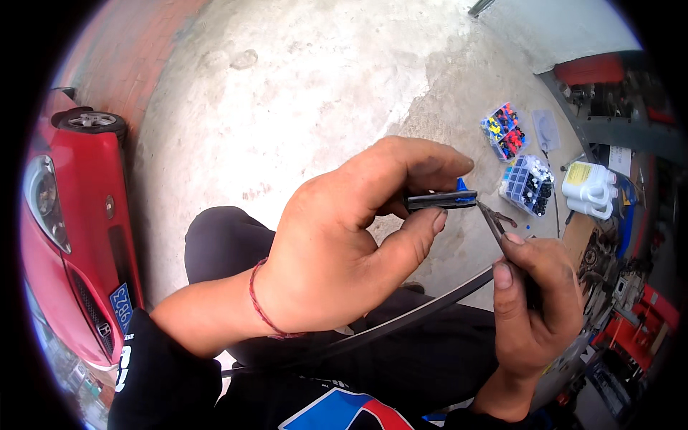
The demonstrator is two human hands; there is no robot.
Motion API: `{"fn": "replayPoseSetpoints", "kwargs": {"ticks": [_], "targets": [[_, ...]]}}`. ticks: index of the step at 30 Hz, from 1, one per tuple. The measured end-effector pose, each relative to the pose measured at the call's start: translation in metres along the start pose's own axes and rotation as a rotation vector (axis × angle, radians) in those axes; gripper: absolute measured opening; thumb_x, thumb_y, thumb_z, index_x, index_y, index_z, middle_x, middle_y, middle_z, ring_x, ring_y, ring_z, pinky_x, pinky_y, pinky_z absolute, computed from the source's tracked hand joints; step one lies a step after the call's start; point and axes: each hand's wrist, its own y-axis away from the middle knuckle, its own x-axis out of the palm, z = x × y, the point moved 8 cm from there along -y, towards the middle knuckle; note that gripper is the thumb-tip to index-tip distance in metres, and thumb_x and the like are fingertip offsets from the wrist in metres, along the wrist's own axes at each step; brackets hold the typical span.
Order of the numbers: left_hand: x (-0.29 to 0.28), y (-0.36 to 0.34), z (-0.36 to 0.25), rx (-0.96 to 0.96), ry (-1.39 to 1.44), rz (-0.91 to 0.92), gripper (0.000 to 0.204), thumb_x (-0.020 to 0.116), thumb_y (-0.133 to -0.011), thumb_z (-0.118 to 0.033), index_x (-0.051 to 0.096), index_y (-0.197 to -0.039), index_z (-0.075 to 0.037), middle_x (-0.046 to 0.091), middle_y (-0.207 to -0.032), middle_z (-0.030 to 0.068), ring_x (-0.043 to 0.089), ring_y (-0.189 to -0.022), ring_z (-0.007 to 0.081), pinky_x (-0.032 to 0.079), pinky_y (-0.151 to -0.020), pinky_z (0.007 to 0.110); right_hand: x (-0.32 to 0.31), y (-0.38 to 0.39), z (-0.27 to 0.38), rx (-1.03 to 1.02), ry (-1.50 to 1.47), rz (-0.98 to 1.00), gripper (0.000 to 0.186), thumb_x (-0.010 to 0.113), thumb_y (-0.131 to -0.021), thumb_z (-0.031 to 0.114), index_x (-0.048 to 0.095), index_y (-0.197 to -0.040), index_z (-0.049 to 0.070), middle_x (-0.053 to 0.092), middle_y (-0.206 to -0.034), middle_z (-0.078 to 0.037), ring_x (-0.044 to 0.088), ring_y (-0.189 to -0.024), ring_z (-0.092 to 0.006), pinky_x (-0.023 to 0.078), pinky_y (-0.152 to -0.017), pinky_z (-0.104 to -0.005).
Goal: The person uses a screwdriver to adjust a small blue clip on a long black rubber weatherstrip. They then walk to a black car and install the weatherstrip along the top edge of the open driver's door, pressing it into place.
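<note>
My left hand (344, 215) pinches a short black strip end (430, 201) between thumb and fingers. A small blue clip (462, 188) sits at the strip's tip, beyond my thumb. Closed around a slim, pointed metal tool (491, 221), my right hand (537, 301) keeps the tool's tip at or very near the clip end; I cannot tell if they touch. A long black trim strip (408, 319) runs from beside my right fingers down across my lap to the left. Whether it is one piece with the end in my left hand is hidden.
On the concrete floor (301, 79) at right stand two compartment boxes (505, 129) (528, 185) of coloured plastic clips. Next to them is a white jug (590, 190). Tools and parts crowd the right edge. A red car (86, 215) is parked at left.
</note>
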Motion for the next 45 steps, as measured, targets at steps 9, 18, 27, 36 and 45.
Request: {"fn": "replayPoseSetpoints", "kwargs": {"ticks": [9,18,27,36,45], "targets": [[0.003,0.001,0.016,-0.286,0.215,0.034,0.034,0.065,-0.093,0.002,0.056,-0.125,0.006,0.064,-0.117,0.0158,0.067,-0.102,0.0177,0.057,-0.086,0.030,-0.004,0.019,-0.016,0.240,-0.139,-0.092,0.021,0.069,-0.079,-0.005,0.068,-0.101,-0.005,0.069,-0.085,-0.015,0.063,-0.068,-0.0180,0.049,-0.064,-0.0268],[0.011,0.002,0.008,-0.091,-0.024,-0.020,0.035,0.063,-0.094,0.003,0.045,-0.124,0.004,0.068,-0.110,0.0173,0.068,-0.105,0.0214,0.057,-0.090,0.033,0.014,0.013,-0.003,0.165,-0.117,0.052,0.023,0.066,-0.083,-0.007,0.067,-0.107,-0.007,0.067,-0.081,-0.013,0.062,-0.064,-0.0146,0.047,-0.058,-0.0255],[0.018,0.005,0.016,-0.196,-0.029,-0.019,0.033,0.063,-0.095,0.003,0.044,-0.122,0.005,0.069,-0.109,0.0205,0.069,-0.105,0.0235,0.055,-0.092,0.034,0.018,0.012,0.009,0.034,0.115,0.068,0.022,0.063,-0.083,-0.008,0.065,-0.105,-0.006,0.066,-0.085,-0.016,0.062,-0.066,-0.0228,0.048,-0.061,-0.0299],[0.021,0.005,0.022,-0.169,-0.066,-0.011,0.030,0.062,-0.095,0.002,0.045,-0.120,0.005,0.069,-0.104,0.0206,0.069,-0.100,0.0242,0.058,-0.088,0.035,0.025,0.010,-0.010,0.138,-0.112,0.117,0.023,0.063,-0.085,-0.009,0.064,-0.108,-0.008,0.066,-0.083,-0.015,0.061,-0.065,-0.0154,0.046,-0.059,-0.0255],[0.024,-0.005,0.027,-0.341,0.484,0.055,0.035,0.064,-0.095,-0.005,0.046,-0.123,0.003,0.068,-0.106,0.0284,0.071,-0.094,0.0309,0.060,-0.084,0.041,0.020,0.016,-0.030,0.253,-0.406,0.066,0.018,0.061,-0.092,-0.003,0.064,-0.110,-0.006,0.063,-0.082,-0.005,0.057,-0.068,-0.0063,0.045,-0.061,-0.0195]]}}
